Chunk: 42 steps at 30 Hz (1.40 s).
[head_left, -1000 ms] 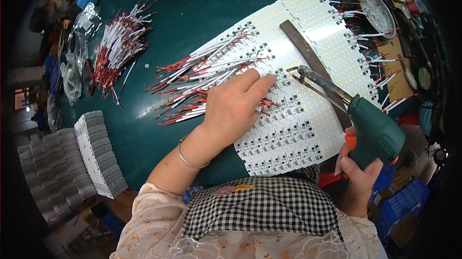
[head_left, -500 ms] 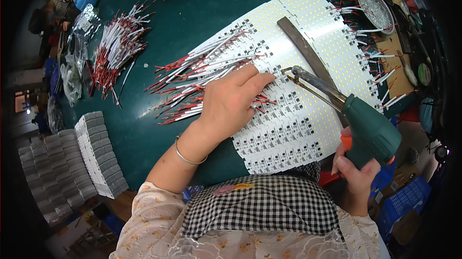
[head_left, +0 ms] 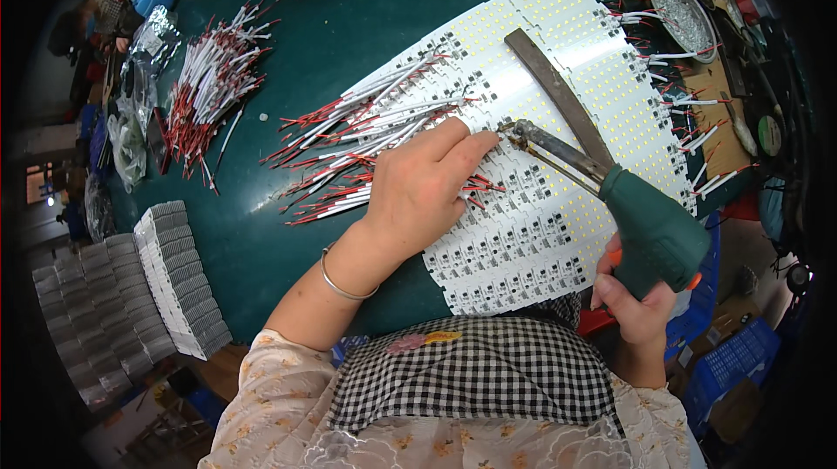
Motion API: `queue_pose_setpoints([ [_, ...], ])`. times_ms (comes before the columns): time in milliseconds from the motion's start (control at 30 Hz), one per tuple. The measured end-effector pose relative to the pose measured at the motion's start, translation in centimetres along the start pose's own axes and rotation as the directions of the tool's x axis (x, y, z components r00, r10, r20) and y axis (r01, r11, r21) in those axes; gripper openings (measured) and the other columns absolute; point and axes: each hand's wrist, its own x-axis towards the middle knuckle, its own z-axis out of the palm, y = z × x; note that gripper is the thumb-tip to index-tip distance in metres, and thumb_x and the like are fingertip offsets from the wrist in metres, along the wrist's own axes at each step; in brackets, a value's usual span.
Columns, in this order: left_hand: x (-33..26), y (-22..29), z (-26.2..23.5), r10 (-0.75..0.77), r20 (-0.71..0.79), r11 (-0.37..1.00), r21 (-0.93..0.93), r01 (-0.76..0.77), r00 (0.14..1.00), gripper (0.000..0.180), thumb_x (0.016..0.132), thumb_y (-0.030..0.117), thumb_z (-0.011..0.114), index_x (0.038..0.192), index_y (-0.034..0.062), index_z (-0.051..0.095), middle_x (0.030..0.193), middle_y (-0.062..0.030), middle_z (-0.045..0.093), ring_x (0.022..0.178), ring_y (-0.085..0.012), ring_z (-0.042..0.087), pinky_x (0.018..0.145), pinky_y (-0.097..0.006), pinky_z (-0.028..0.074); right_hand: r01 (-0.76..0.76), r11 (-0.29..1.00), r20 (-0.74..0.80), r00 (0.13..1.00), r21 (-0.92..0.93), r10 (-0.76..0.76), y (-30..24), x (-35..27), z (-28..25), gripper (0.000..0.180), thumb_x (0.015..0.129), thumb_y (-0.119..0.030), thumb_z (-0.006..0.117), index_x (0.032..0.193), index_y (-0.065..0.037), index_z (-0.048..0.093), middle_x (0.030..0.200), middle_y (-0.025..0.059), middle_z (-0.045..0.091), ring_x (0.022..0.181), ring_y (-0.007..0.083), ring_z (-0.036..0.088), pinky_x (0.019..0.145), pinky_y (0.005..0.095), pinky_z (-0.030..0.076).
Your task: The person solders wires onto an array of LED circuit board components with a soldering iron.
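My right hand [head_left: 636, 308] is wrapped round the handle of a dark green soldering gun [head_left: 656, 229] with an orange trigger. The gun's metal tip reaches the white LED circuit boards [head_left: 602, 59], beside the fingertips of my left hand [head_left: 427, 177]. Those left fingers are closed in a pinch over the boards' edge; what is between them is hidden. White wires with red ends [head_left: 384, 90] lie in a fan across the boards' left part, some running under my left hand. A dark flat metal bar [head_left: 558, 90] lies across the boards, partly behind the gun.
A heap of red and white wires [head_left: 214, 85] lies at the left on the green table [head_left: 349, 7]. Stacked white boards [head_left: 179, 277] stand at the lower left. A bowl of small clear pieces [head_left: 680, 20] sits at the back right. Blue crates [head_left: 732, 356] are below right.
My right hand and the soldering gun have moved left and slightly up, so the tip is nearer my left fingertips. My left hand has barely shifted.
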Motion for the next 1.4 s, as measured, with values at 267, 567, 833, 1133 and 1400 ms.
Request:
queue_pose_setpoints([
  [267, 0.0, 0.0, 0.0, 0.003, 0.016, 1.000, 0.012, -0.003, 1.000, 0.049, 0.058, -0.009, 0.065, 0.104, 0.0068, 0.066, 0.085, -0.0084, 0.061, 0.070, -0.0265, 0.062, 0.057, -0.034, 0.050, 0.145, 0.985, -0.111, 0.985, 0.096, -0.134, -0.6, 0.6, -0.2, 0.060, 0.075, -0.013, 0.074, 0.119, 0.013, 0.043, 0.068, 0.0125, 0.055, 0.043, 0.0135, 0.050, 0.040, 0.0231, 0.044],
  [567, 0.0, 0.0, 0.0, 0.018, -0.003, 1.000, 0.006, -0.018, 1.000, 0.050, 0.057, -0.009, 0.065, 0.104, 0.0067, 0.066, 0.085, -0.0087, 0.061, 0.071, -0.0269, 0.063, 0.057, -0.034, 0.051, 0.084, 0.989, 0.054, 0.994, 0.125, -0.091, -0.1, -0.1, -0.4, 0.052, 0.078, 0.006, 0.067, 0.126, 0.012, 0.046, 0.112, 0.0202, 0.059, 0.066, 0.0146, 0.058, 0.053, 0.0242, 0.050],
  [833, -0.2, -0.1, 0.0, 0.020, 0.001, 1.000, 0.016, -0.020, 1.000, 0.051, 0.057, -0.009, 0.065, 0.105, 0.0068, 0.066, 0.085, -0.0088, 0.061, 0.070, -0.0270, 0.063, 0.057, -0.035, 0.051, 0.058, 0.997, 0.043, 0.997, 0.048, -0.061, -0.4, -0.2, 0.4, 0.047, 0.078, 0.008, 0.066, 0.122, 0.010, 0.051, 0.106, 0.0180, 0.061, 0.069, 0.0143, 0.060, 0.053, 0.0243, 0.051],
  [1133, -0.1, 0.0, -0.1, 0.011, 0.005, 1.000, 0.013, -0.011, 1.000, 0.050, 0.057, -0.009, 0.065, 0.105, 0.0071, 0.066, 0.085, -0.0088, 0.061, 0.070, -0.0270, 0.062, 0.057, -0.035, 0.051, 0.125, 0.977, -0.056, 0.992, 0.174, -0.117, -0.7, 0.6, -0.5, 0.058, 0.078, -0.004, 0.069, 0.126, 0.013, 0.041, 0.092, 0.0161, 0.061, 0.056, 0.0147, 0.055, 0.047, 0.0251, 0.050],
  [1400, 0.3, 0.5, -0.4, -0.021, 0.022, 1.000, 0.006, 0.021, 1.000, 0.060, 0.049, -0.011, 0.065, 0.106, 0.0067, 0.066, 0.083, -0.0090, 0.059, 0.068, -0.0256, 0.060, 0.057, -0.033, 0.049, 0.417, 0.895, -0.266, 0.891, 0.161, -0.368, -3.3, 2.2, -3.0, 0.060, 0.083, -0.013, 0.066, 0.130, 0.011, 0.036, 0.070, 0.0108, 0.052, 0.046, 0.0141, 0.051, 0.041, 0.0245, 0.046],
])
